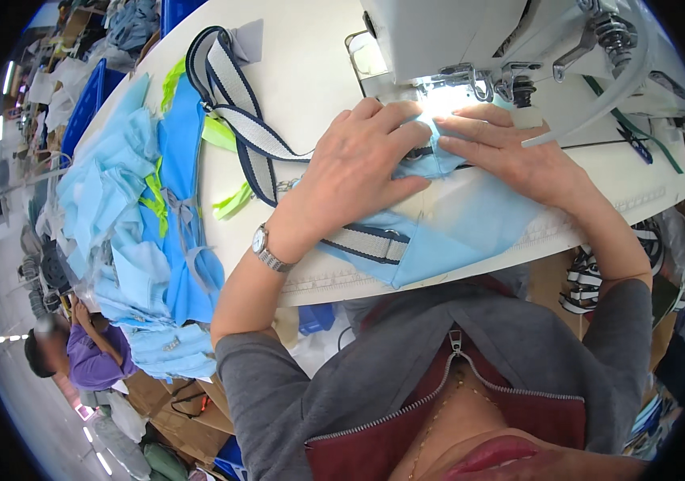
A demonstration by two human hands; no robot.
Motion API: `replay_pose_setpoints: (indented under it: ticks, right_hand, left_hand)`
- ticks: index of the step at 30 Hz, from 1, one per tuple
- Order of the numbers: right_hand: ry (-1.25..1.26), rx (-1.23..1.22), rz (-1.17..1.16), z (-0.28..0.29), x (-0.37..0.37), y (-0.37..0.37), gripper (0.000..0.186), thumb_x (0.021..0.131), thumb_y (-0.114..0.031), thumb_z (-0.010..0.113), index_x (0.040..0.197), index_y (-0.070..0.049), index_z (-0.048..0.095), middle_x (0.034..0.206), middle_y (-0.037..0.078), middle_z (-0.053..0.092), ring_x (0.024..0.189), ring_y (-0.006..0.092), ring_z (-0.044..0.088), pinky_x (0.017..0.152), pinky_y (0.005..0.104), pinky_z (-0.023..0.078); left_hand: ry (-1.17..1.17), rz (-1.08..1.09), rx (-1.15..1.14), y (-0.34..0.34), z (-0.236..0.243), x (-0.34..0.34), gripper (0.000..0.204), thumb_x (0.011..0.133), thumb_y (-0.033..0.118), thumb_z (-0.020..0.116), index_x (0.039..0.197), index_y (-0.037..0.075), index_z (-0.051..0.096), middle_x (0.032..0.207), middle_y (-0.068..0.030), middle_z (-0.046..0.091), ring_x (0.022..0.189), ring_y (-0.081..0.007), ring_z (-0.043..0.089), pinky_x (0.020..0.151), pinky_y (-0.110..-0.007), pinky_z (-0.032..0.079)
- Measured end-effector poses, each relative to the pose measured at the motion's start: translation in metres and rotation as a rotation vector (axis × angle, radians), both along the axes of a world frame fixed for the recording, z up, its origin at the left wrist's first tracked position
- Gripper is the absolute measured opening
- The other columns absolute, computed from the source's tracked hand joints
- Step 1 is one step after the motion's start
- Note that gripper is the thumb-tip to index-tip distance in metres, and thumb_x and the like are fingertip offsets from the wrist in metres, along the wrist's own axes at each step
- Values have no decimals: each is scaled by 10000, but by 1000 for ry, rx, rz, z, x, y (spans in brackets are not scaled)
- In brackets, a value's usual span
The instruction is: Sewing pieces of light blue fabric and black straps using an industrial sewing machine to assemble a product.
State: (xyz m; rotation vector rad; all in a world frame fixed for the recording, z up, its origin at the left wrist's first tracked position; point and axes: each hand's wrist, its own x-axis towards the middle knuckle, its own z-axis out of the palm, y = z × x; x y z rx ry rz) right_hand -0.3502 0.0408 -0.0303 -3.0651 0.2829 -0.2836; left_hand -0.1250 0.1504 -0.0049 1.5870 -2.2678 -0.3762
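A piece of light blue fabric lies at the front edge of the sewing table, its far part under the lit needle area of a white sewing machine. My left hand, fingers bent and thumb out to the side, holds the fabric down just left of the needle. From the right, my right hand presses the same fabric with its fingers close together. A small dark piece shows by the left fingertips. Grey-white webbing with dark edges lies across the fabric below my left wrist. Bright light hides the needle.
A looped navy-edged strap lies left of my hands. Beyond it are a heap of light blue fabric pieces and yellow-green strips. Thread snips and a green strip lie at right. A person in purple is far left.
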Motion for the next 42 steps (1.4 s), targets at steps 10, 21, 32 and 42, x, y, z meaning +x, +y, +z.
replay_pose_setpoints:
  ticks: [10,21,32,42]
  right_hand:
    - [-158,-3,-62,8,3,-1,327,820,-113,564,1106,-233,667,953,-1,685,871,184,647,1112,478,270]
    - [-177,-45,-91,5,4,-4,232,764,-121,605,968,-187,694,939,20,683,970,186,616,1121,441,268]
    - [-184,-77,-89,3,4,-7,275,785,-111,597,1031,-205,679,925,44,675,912,206,633,1117,444,272]
    - [-156,-79,-89,8,3,-9,293,805,-122,587,1064,-223,680,782,62,615,928,193,614,1097,433,297]
  left_hand:
    - [13,20,-56,-9,-6,-1,430,701,287,752,1066,95,632,1185,-84,584,991,-272,529,870,-364,450]
    - [-21,55,-77,-11,-10,-1,429,729,312,745,1093,110,639,1179,-81,595,1013,-261,532,895,-364,434]
    - [-13,45,-136,-14,-14,-2,378,727,286,750,1054,123,650,1144,-70,597,1012,-261,541,884,-366,440]
    - [-21,20,-176,-18,-12,0,324,709,241,747,995,127,646,1100,-42,594,985,-218,548,816,-336,435]
